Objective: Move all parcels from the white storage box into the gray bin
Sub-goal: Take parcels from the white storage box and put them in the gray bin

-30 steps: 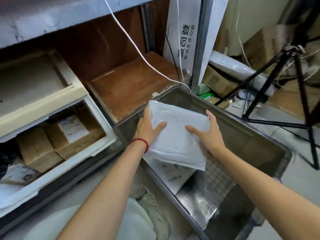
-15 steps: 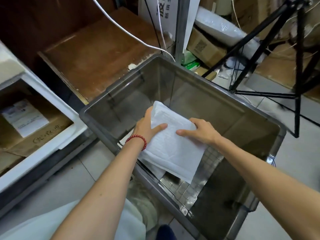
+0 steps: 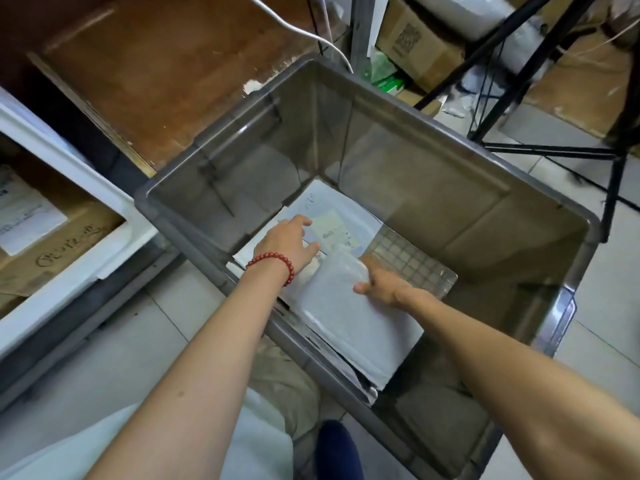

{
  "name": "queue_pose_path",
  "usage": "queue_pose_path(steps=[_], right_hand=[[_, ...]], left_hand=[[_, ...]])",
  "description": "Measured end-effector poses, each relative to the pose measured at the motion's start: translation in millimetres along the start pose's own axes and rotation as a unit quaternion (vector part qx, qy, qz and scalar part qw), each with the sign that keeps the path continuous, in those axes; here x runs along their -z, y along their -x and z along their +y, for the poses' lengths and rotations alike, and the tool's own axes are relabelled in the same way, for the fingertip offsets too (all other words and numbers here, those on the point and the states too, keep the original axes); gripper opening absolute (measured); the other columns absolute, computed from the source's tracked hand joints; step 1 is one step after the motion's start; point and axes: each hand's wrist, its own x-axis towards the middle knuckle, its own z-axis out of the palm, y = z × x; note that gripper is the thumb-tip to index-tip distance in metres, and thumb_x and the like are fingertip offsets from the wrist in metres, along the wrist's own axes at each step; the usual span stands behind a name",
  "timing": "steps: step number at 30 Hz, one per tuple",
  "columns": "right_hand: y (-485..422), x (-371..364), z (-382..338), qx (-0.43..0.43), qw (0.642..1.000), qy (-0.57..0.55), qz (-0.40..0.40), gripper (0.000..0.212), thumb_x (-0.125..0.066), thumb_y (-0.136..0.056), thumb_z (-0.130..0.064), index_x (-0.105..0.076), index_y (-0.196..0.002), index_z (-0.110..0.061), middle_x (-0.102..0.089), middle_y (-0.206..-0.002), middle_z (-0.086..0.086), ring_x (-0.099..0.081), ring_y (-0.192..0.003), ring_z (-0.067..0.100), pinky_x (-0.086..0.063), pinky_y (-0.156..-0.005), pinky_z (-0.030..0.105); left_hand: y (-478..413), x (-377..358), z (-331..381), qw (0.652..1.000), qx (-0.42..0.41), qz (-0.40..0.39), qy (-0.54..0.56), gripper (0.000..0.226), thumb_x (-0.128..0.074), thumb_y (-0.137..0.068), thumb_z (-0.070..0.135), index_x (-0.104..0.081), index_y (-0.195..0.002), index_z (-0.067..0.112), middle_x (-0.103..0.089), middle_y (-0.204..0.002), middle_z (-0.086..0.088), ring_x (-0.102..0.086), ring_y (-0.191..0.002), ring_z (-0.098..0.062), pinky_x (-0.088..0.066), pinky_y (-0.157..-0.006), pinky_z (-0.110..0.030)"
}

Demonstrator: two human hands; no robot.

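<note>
The gray bin [image 3: 426,114] stands on the floor in front of me. A white padded parcel [image 3: 356,334] lies low inside it, against the near wall. My right hand [image 3: 382,284] grips the parcel's far edge, thumb on top. Wearing a red bead bracelet, my left hand [image 3: 289,242] rests with loose fingers on a labelled flat parcel [image 3: 341,221] on the bin floor. The white storage box [image 3: 90,192] is at the left, with brown cardboard parcels [image 3: 55,258] inside.
A brown shelf board [image 3: 166,77] lies behind the bin, and a white cable [image 3: 304,29] runs over it. Black tripod legs [image 3: 540,150] stand at the right. Cardboard boxes [image 3: 415,43] sit behind the shelf post. The floor is tiled.
Both hands went down into the bin with the white parcel. My left hand let go of it and moved onto the labelled parcel below. The view tilted further down.
</note>
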Motion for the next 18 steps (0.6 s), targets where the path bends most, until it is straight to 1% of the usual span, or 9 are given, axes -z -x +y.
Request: queue_pose_path(steps=[2, 4, 6, 7, 8, 10, 12, 14, 18], right_hand=[[-5.0, -17.9, 6.2, -0.046, 0.998, 0.034, -0.009, 0.078, -0.056, -0.093, -0.021, -0.007, -0.152, -0.03, -0.048, -0.137, 0.017, -0.051, -0.12, 0.034, -0.041, -0.099, 0.038], [-5.8, -29.5, 10.0, -0.072, 0.994, 0.088, -0.008, 0.088, -0.056, -0.091, -0.018, 0.006, -0.153, -0.03, -0.04, -0.14, 0.02, -0.046, -0.123, 0.036, -0.04, -0.102, 0.04], [-3.9, -29.0, 11.3, -0.081, 0.99, 0.11, -0.022, 0.093, -0.06, -0.091, -0.029, 0.009, -0.153, -0.024, -0.032, -0.147, 0.017, -0.039, -0.131, 0.035, -0.036, -0.107, 0.041], [-1.5, -24.6, 11.1, -0.079, 0.987, 0.137, -0.033, 0.095, -0.061, -0.09, -0.039, 0.008, -0.154, -0.023, -0.028, -0.151, 0.014, -0.036, -0.135, 0.032, -0.034, -0.109, 0.041], [3.7, -18.0, 8.7, -0.076, 0.978, 0.188, -0.038, 0.095, -0.058, -0.088, -0.051, 0.005, -0.154, -0.024, -0.022, -0.157, 0.01, -0.031, -0.14, 0.03, -0.03, -0.111, 0.043], [14.7, -3.5, 2.7, -0.061, 0.955, 0.291, -0.014, 0.09, -0.051, -0.085, -0.067, -0.006, -0.154, -0.03, -0.011, -0.161, 0.001, -0.021, -0.145, 0.026, -0.021, -0.114, 0.047], [24.6, 11.2, -6.9, -0.032, 0.95, 0.306, 0.046, 0.081, -0.046, -0.085, -0.069, -0.017, -0.152, -0.034, -0.015, -0.16, -0.002, -0.019, -0.146, 0.024, -0.018, -0.115, 0.047], [32.4, 25.5, -19.4, 0.005, 0.948, 0.301, 0.103, 0.074, -0.042, -0.088, -0.068, -0.022, -0.15, -0.034, -0.021, -0.159, -0.001, -0.022, -0.145, 0.023, -0.02, -0.115, 0.044], [48.6, 48.5, -51.1, 0.071, 0.93, 0.31, 0.187, 0.071, -0.039, -0.088, -0.069, -0.028, -0.149, -0.033, -0.029, -0.156, -0.002, -0.032, -0.14, 0.022, -0.025, -0.113, 0.041]], left_hand=[[2.2, 5.5, 1.0, 0.999, -0.015, 0.026, -0.041, 0.044, -0.054, -0.093, 0.035, -0.044, -0.136, 0.027, -0.054, -0.131, 0.005, -0.048, -0.122, -0.019, -0.042, -0.092, -0.034], [3.2, 12.8, 2.8, 0.995, -0.026, 0.056, -0.083, 0.041, -0.051, -0.094, 0.035, -0.045, -0.134, 0.028, -0.054, -0.13, 0.005, -0.049, -0.122, -0.02, -0.044, -0.091, -0.036], [4.1, 19.4, 3.5, 0.989, -0.027, 0.087, -0.117, 0.039, -0.049, -0.095, 0.034, -0.047, -0.133, 0.028, -0.056, -0.129, 0.003, -0.049, -0.12, -0.022, -0.045, -0.091, -0.038], [4.5, 22.4, 3.5, 0.986, -0.024, 0.103, -0.13, 0.038, -0.048, -0.095, 0.034, -0.048, -0.132, 0.028, -0.057, -0.128, 0.003, -0.049, -0.12, -0.022, -0.044, -0.091, -0.038], [5.8, 25.5, 3.7, 0.983, -0.02, 0.116, -0.141, 0.037, -0.047, -0.095, 0.034, -0.049, -0.131, 0.028, -0.058, -0.126, 0.003, -0.05, -0.119, -0.022, -0.042, -0.09, -0.038], [10.6, 31.1, 4.1, 0.977, -0.019, 0.136, -0.165, 0.035, -0.045, -0.096, 0.034, -0.051, -0.129, 0.027, -0.059, -0.123, 0.004, -0.05, -0.117, -0.023, -0.04, -0.088, -0.037], [18.0, 37.3, 4.0, 0.967, -0.027, 0.152, -0.202, 0.031, -0.044, -0.096, 0.035, -0.054, -0.124, 0.026, -0.061, -0.118, 0.003, -0.052, -0.112, -0.023, -0.039, -0.086, -0.037], [26.7, 46.8, 2.6, 0.957, -0.029, 0.17, -0.232, 0.029, -0.044, -0.095, 0.034, -0.057, -0.12, 0.026, -0.063, -0.112, 0.002, -0.053, -0.109, -0.024, -0.038, -0.084, -0.036], [51.4, 68.5, -6.6, 0.955, -0.004, 0.205, -0.212, 0.031, -0.046, -0.095, 0.036, -0.056, -0.123, 0.026, -0.063, -0.116, 0.001, -0.051, -0.113, -0.024, -0.037, -0.09, -0.039]])
